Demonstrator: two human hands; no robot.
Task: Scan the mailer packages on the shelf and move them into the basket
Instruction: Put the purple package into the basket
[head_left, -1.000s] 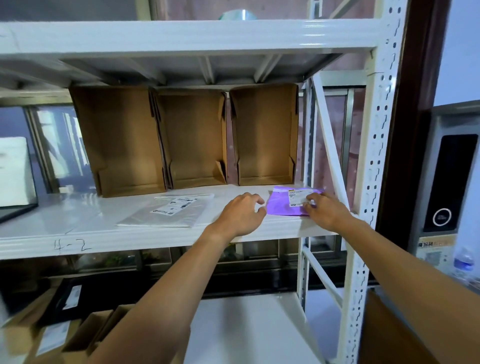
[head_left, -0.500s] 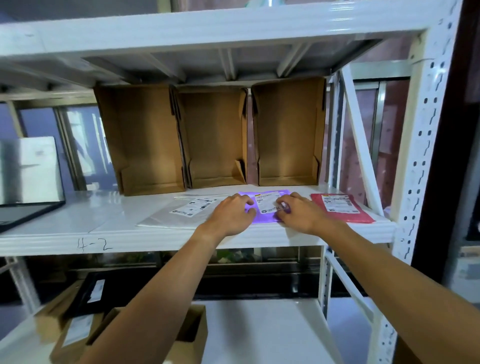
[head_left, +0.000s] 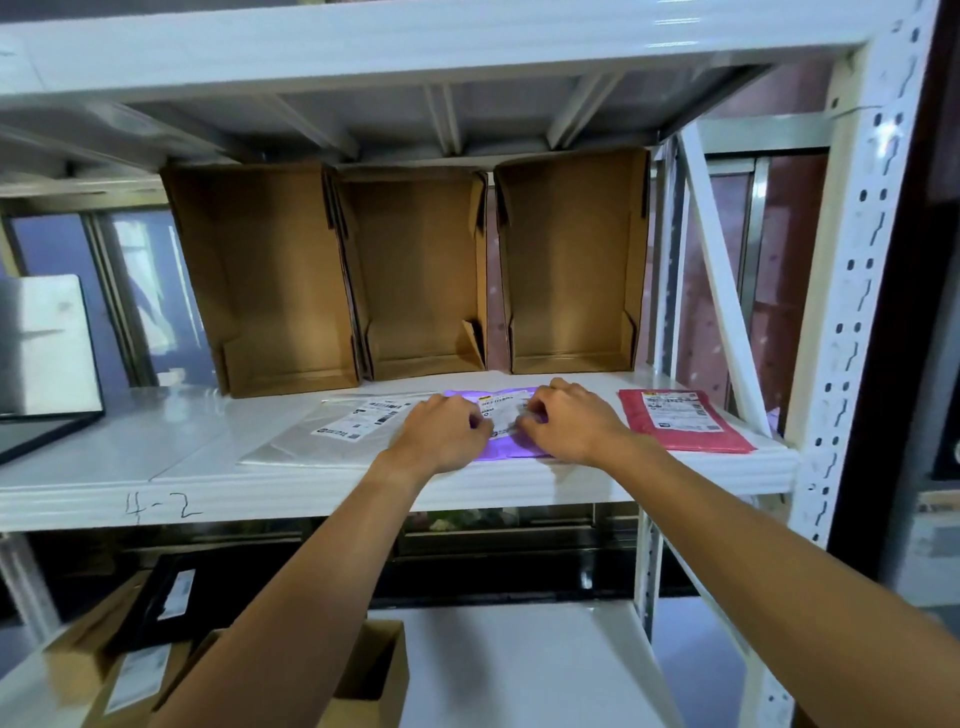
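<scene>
- The purple mailer (head_left: 506, 415) lies flat on the shelf (head_left: 311, 493), close to the front lip, label up – right under both hands.
- The left hand (head_left: 441, 434) sits on its 9 o'clock side and the right hand (head_left: 566, 423) on its 3 o'clock side. Both are knuckles up, fingers curled down onto the plastic and grasping at it around the label.
- Whether any fingertip has got under an edge is hidden by the knuckles.
- Neither hand is nearer: they flank the mailer about evenly, so a two-handed lift looks the natural move.
- Its long axis is hard to read with so much covered. The label's print runs 9 to 3, and the purple shows from the lip back toward 12 o'clock.
- A clear mailer (head_left: 332, 431) lies at 9 o'clock from the left hand, its near edge just beside or slightly under the purple one – I cannot tell which.
- A red mailer (head_left: 680, 421) lies at 3 o'clock from the right hand, apart from it.
- Three open cardboard boxes (head_left: 421, 270) stand at 12 o'clock along the back.
- No basket or scanner is in view, so all three mailers appear to be waiting.
</scene>
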